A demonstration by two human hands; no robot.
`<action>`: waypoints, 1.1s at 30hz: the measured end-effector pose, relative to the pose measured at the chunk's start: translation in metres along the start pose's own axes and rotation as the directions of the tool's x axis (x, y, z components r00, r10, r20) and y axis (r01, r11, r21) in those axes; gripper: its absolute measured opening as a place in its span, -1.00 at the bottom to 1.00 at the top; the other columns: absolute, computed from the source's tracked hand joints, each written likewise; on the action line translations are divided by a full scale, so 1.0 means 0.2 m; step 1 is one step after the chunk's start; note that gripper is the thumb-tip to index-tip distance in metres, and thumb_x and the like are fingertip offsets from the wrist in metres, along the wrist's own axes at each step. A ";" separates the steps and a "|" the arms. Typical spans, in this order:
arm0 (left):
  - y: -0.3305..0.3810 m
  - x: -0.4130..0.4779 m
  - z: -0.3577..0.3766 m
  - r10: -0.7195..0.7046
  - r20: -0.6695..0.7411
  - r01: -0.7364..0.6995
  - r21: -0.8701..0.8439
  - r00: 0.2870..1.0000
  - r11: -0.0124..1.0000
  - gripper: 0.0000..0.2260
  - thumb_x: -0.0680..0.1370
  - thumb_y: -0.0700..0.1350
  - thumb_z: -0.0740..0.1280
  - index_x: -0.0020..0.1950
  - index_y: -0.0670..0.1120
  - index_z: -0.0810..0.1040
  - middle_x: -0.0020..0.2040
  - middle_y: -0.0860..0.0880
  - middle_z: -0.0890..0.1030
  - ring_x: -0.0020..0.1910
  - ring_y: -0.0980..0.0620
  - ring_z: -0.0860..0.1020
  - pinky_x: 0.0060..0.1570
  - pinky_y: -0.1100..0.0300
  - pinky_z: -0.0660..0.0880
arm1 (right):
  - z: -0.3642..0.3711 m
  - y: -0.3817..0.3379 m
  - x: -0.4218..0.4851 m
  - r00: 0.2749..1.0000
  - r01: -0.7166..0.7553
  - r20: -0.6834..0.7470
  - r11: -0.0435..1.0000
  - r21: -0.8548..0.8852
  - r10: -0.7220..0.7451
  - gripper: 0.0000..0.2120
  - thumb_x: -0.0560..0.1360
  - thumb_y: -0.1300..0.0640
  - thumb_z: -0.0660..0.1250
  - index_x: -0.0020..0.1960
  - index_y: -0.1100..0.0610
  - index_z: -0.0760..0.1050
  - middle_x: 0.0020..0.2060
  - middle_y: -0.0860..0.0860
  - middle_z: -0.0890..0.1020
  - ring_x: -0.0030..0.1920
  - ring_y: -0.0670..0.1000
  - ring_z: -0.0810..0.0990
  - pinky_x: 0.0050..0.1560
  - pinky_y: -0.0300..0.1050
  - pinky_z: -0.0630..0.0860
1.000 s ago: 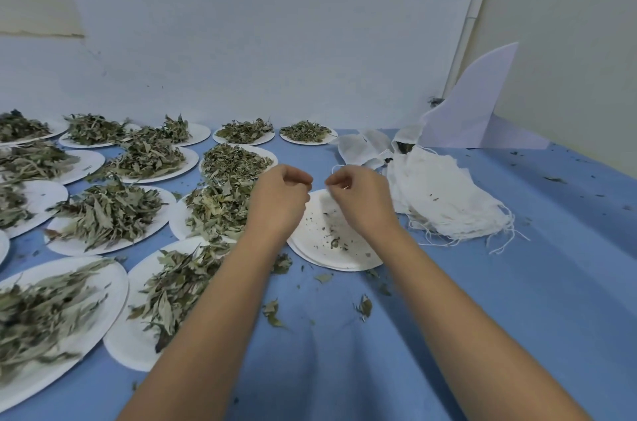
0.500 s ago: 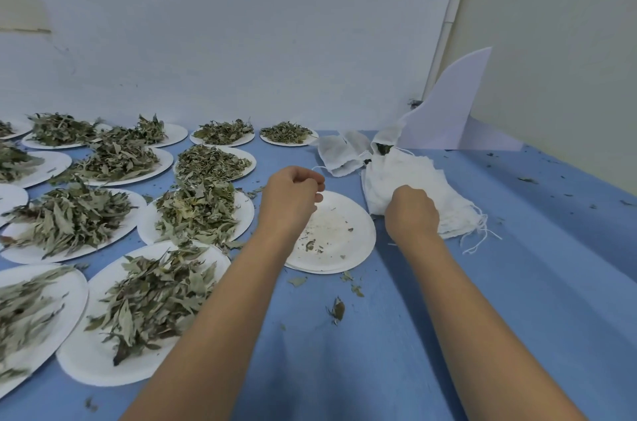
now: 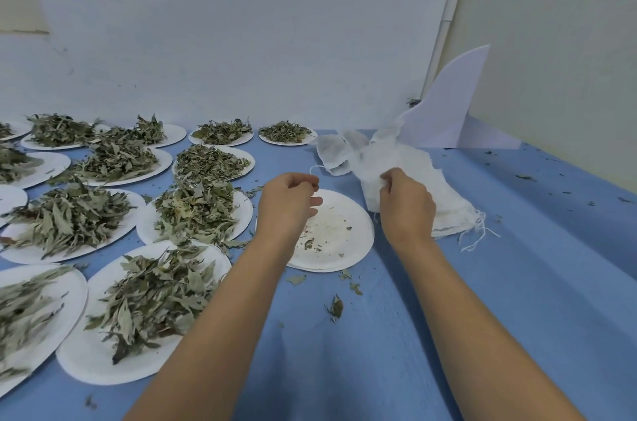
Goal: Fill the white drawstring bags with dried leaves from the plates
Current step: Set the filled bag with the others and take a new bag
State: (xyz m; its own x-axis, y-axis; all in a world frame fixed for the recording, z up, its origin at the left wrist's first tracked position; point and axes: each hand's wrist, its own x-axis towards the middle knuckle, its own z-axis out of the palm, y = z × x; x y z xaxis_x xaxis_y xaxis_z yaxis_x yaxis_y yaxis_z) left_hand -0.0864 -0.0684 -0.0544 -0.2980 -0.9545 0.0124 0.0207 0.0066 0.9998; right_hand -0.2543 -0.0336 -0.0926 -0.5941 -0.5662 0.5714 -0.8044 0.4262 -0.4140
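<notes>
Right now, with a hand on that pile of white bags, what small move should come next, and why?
Probably lift the top bag free with the right hand. It pinches that bag's edge on the pile of white drawstring bags, the near plate holds only crumbs, and plates of dried leaves wait to the left. The left hand seems to pinch a drawstring.

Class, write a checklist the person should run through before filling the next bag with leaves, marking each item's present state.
1. Right hand grips a white bag at the pile: ok.
2. Only one bag taken: cannot tell.
3. Bag mouth open: cannot tell.
4. Left hand free: not ok, it pinches a drawstring.
5. Leaves nearby: ok, on the full plate beside the left hand; front plate holds only crumbs.
</notes>
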 end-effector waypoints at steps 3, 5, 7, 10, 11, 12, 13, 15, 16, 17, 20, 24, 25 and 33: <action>-0.01 0.00 0.01 -0.008 0.008 0.008 0.007 1.000 1.000 -0.78 0.57 -0.30 0.14 -0.02 -0.11 0.57 -0.03 -0.03 0.61 -0.16 0.09 0.60 -0.18 0.27 0.54 | 0.00 0.04 0.00 0.993 -0.065 0.099 0.996 -0.059 0.070 -0.68 0.55 0.32 0.10 0.25 0.18 0.46 0.01 0.13 0.64 -0.01 0.17 0.55 -0.18 -0.10 0.29; -0.01 0.01 0.03 -0.008 0.021 0.007 0.013 1.000 1.000 -0.77 0.57 -0.30 0.15 -0.04 -0.10 0.58 -0.03 -0.02 0.61 -0.17 0.10 0.61 -0.19 0.27 0.54 | -0.01 0.02 0.00 0.997 -0.064 0.042 0.997 -0.039 0.066 -0.72 0.59 0.27 0.09 0.24 0.19 0.45 -0.05 0.15 0.64 -0.11 0.16 0.53 -0.22 -0.09 0.27; -0.01 0.01 0.05 -0.004 0.033 0.003 0.023 0.999 1.000 -0.77 0.57 -0.29 0.15 -0.07 -0.08 0.58 -0.03 -0.02 0.61 -0.16 0.11 0.61 -0.20 0.27 0.53 | -0.02 0.00 0.01 0.997 -0.025 -0.071 0.998 0.062 0.029 -0.75 0.62 0.18 0.09 0.21 0.18 0.46 -0.13 0.13 0.64 -0.19 0.13 0.51 -0.26 -0.09 0.22; -0.01 0.01 0.07 -0.006 0.022 0.006 0.022 1.000 1.000 -0.78 0.58 -0.27 0.15 -0.07 -0.07 0.58 0.01 -0.03 0.60 -0.15 0.10 0.61 -0.15 0.24 0.54 | -0.03 -0.06 0.00 0.994 0.008 -0.107 0.937 0.350 0.031 -0.74 0.63 0.11 0.09 0.21 0.16 0.46 -0.15 0.01 0.62 -0.20 0.00 0.47 -0.24 -0.13 0.24; -0.01 0.01 0.08 -0.009 0.014 0.009 0.019 1.000 1.000 -0.79 0.59 -0.25 0.16 -0.01 -0.08 0.58 0.05 -0.04 0.60 -0.12 0.08 0.60 -0.12 0.22 0.54 | -0.03 -0.07 0.00 0.996 0.006 -0.079 0.893 0.451 0.033 -0.75 0.64 0.10 0.10 0.20 0.16 0.46 -0.16 -0.05 0.59 -0.21 -0.08 0.46 -0.22 -0.17 0.27; -0.01 0.01 0.08 -0.007 0.007 0.007 0.017 1.000 1.000 -0.81 0.60 -0.21 0.18 0.10 -0.10 0.57 0.09 -0.04 0.59 -0.08 0.07 0.60 -0.09 0.20 0.54 | -0.04 -0.09 -0.01 0.999 0.000 -0.042 0.838 0.546 0.028 -0.76 0.63 0.11 0.11 0.19 0.14 0.47 -0.19 -0.12 0.57 -0.22 -0.15 0.45 -0.21 -0.20 0.30; 0.00 0.02 0.08 -0.001 0.006 0.001 0.017 1.000 1.000 -0.77 0.60 -0.17 0.20 0.22 -0.11 0.53 0.14 -0.04 0.56 -0.03 0.06 0.59 -0.05 0.18 0.54 | -0.05 -0.11 -0.01 1.000 -0.018 0.000 0.771 0.637 0.024 -0.79 0.63 0.12 0.13 0.15 0.12 0.49 -0.20 -0.15 0.55 -0.24 -0.20 0.47 -0.20 -0.24 0.35; -0.01 0.03 0.07 -0.006 0.021 0.006 -0.004 1.000 1.000 -0.62 0.59 -0.06 0.26 0.40 -0.06 0.38 0.24 0.00 0.49 0.02 0.08 0.55 0.11 0.10 0.52 | -0.09 -0.17 0.01 0.993 -0.106 0.114 0.597 0.795 0.025 -0.85 0.60 0.16 0.18 0.05 0.08 0.53 -0.17 -0.13 0.59 -0.21 -0.24 0.52 -0.13 -0.31 0.43; 0.00 0.03 0.06 -0.039 0.031 0.040 -0.047 0.999 0.998 -0.55 0.57 0.01 0.29 0.44 -0.04 0.33 0.26 0.02 0.46 0.02 0.10 0.54 0.18 0.05 0.50 | -0.12 -0.20 0.02 0.982 -0.172 0.190 0.497 0.851 0.015 -0.85 0.59 0.18 0.21 0.01 0.05 0.55 -0.14 -0.10 0.62 -0.17 -0.22 0.56 -0.09 -0.31 0.48; 0.01 0.03 0.04 -0.082 0.051 0.088 -0.112 0.995 0.990 -0.50 0.54 0.07 0.33 0.44 -0.04 0.32 0.27 0.04 0.46 0.03 0.08 0.55 0.23 0.00 0.48 | -0.14 -0.22 0.03 0.960 -0.253 0.280 0.386 0.887 -0.016 -0.86 0.58 0.18 0.23 0.01 0.05 0.56 -0.11 -0.05 0.64 -0.12 -0.17 0.60 -0.05 -0.24 0.52; 0.04 0.04 -0.03 -0.126 0.159 0.173 -0.326 0.979 0.930 -0.57 0.48 0.06 0.41 0.29 -0.08 0.49 0.16 -0.03 0.63 0.10 -0.01 0.61 0.21 -0.05 0.49 | -0.19 -0.28 0.02 0.838 -0.484 0.520 0.212 0.849 -0.166 -0.82 0.57 0.16 0.27 0.14 0.11 0.56 -0.05 0.01 0.67 -0.07 -0.02 0.66 -0.11 -0.11 0.61; 0.05 0.04 -0.14 -0.026 -0.079 -0.008 -0.403 0.996 0.915 -0.83 0.50 -0.15 0.41 0.08 -0.09 0.57 0.03 -0.05 0.67 0.02 -0.05 0.64 0.11 -0.04 0.55 | -0.20 -0.32 -0.01 0.679 -0.587 0.676 0.341 0.734 -0.287 -0.76 0.54 0.19 0.33 0.19 0.22 0.51 -0.20 -0.02 0.64 -0.28 -0.10 0.64 -0.31 -0.24 0.56; 0.05 0.04 -0.17 -0.013 -0.139 -0.044 -0.398 0.990 0.916 -0.88 0.51 -0.16 0.41 0.03 -0.07 0.57 -0.01 -0.03 0.67 -0.01 -0.03 0.65 0.05 0.00 0.58 | -0.19 -0.32 -0.01 0.652 -0.603 0.702 0.365 0.709 -0.287 -0.78 0.51 0.21 0.37 0.14 0.22 0.51 -0.26 -0.03 0.64 -0.30 -0.11 0.64 -0.31 -0.26 0.55; 0.03 0.04 -0.27 -0.013 -0.395 -0.141 -0.357 0.919 0.924 -0.88 0.54 -0.06 0.38 -0.15 0.01 0.47 -0.16 0.04 0.58 -0.14 0.01 0.57 -0.12 0.10 0.54 | -0.17 -0.24 0.01 0.610 -0.644 0.747 0.383 0.662 -0.266 -0.89 0.43 0.37 0.39 -0.09 0.22 0.63 -0.20 0.12 0.71 -0.44 -0.13 0.52 -0.42 -0.37 0.45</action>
State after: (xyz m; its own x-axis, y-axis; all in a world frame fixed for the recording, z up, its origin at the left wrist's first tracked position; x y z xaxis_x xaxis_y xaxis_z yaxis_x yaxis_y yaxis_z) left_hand -0.0376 -0.0930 -0.0500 0.1028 -0.9947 -0.0082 0.4013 0.0339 0.9153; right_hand -0.2163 -0.0327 -0.0473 -0.1546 -0.9855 -0.0705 0.0682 0.0605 -0.9958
